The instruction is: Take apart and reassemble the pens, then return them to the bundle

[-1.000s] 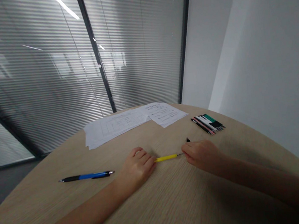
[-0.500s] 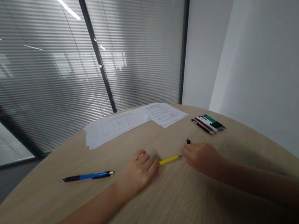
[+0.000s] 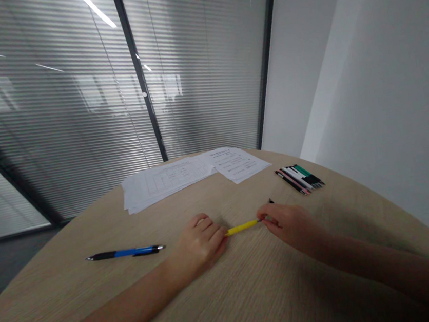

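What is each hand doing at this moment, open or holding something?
Left hand: closed, holding one end of the yellow pen.
Right hand: closed, pinching at the pen's other end.
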